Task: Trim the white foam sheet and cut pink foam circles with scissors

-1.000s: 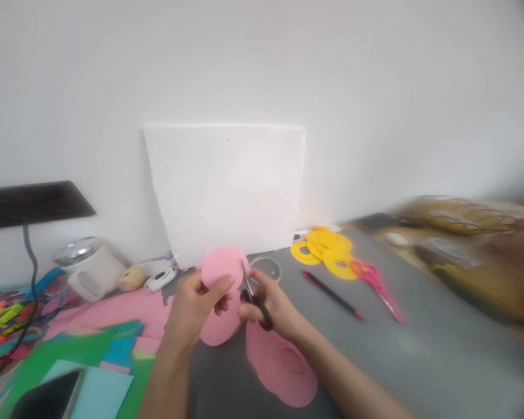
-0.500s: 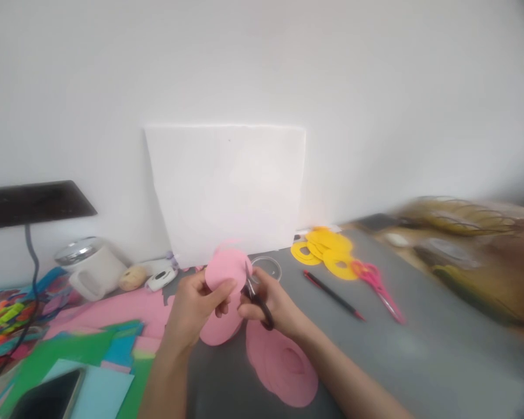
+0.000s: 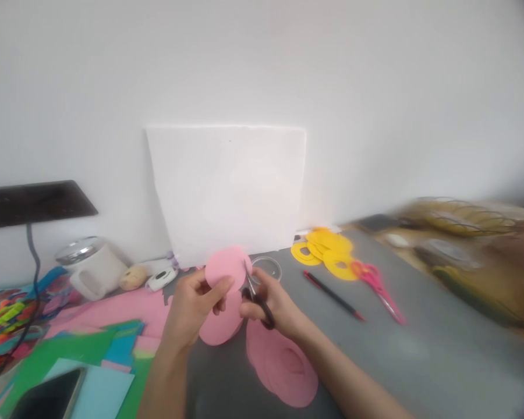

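Note:
A pink paper circle (image 3: pixel 225 266) is pinched between the thumb and fingers of my left hand (image 3: pixel 203 299). My right hand (image 3: pixel 273 299) grips black-handled scissors (image 3: pixel 257 297), their blades at the circle's right edge. Below the hands, another stack of pink circles (image 3: pixel 220 326) lies on the grey table (image 3: pixel 419 349). Closer to me, pink paper rings and ovals (image 3: pixel 283 366) overlap in a loose pile, partly beneath my right wrist. A clear round ring-shaped object (image 3: pixel 266 269) lies just behind my right hand.
Yellow paper rings (image 3: pixel 327 250), a black pencil or pen (image 3: pixel 334 295) and pink scissors (image 3: pixel 378 288) lie to the right. Leftward are coloured sheets (image 3: pixel 70 355), a phone (image 3: pixel 48 396) and a white mug (image 3: pixel 94 267). A white board (image 3: pixel 231 192) leans against the wall.
The pink circle has turned and tilted slightly in my left hand, and the sliver of pink paper above it no longer shows separately. Both hands keep nearly the same place.

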A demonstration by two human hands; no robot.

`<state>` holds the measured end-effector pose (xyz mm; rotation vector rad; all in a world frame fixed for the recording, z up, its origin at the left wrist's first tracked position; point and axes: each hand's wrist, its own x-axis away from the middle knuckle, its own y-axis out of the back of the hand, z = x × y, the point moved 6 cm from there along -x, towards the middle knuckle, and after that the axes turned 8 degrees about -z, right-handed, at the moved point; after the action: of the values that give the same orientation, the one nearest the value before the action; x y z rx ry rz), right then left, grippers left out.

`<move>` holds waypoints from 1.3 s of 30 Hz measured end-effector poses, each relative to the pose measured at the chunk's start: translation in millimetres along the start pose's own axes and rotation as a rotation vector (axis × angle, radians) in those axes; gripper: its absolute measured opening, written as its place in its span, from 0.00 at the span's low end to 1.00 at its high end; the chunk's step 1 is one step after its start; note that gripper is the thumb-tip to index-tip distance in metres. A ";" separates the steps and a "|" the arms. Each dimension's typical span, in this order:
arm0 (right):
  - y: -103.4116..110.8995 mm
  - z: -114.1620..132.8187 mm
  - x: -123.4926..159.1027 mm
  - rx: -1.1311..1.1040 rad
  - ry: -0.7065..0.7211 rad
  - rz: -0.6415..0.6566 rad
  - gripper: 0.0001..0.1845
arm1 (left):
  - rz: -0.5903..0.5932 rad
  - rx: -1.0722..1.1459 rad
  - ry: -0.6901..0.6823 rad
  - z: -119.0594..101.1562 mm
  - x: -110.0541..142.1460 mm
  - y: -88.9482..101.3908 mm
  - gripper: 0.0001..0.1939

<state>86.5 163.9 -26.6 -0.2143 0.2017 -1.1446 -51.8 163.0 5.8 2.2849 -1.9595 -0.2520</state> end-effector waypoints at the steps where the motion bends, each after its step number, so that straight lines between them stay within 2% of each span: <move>1: -0.1 0.6 0.2 0.010 -0.004 -0.005 0.37 | -0.003 -0.001 0.001 0.5 -0.4 0.0 0.15; 12: -0.9 -0.7 0.6 0.038 -0.011 -0.040 0.33 | -0.017 -0.024 -0.030 -3.9 2.8 2.7 0.16; 20: -0.3 -0.2 -0.2 0.025 -0.024 -0.055 0.34 | 0.039 0.154 0.054 -4.5 4.0 -6.3 0.12; 26: -1.3 -0.5 -0.9 -0.068 0.043 -0.006 0.36 | 0.064 0.134 0.035 -6.7 4.2 -8.7 0.10; 39: 0.3 0.2 -0.7 -0.057 0.022 -0.014 0.33 | 0.047 0.064 0.003 -6.5 3.5 -7.6 0.12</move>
<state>86.5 164.7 -26.5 -0.2545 0.2529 -1.1563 -42.6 160.6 10.5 2.2720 -2.0455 -0.1838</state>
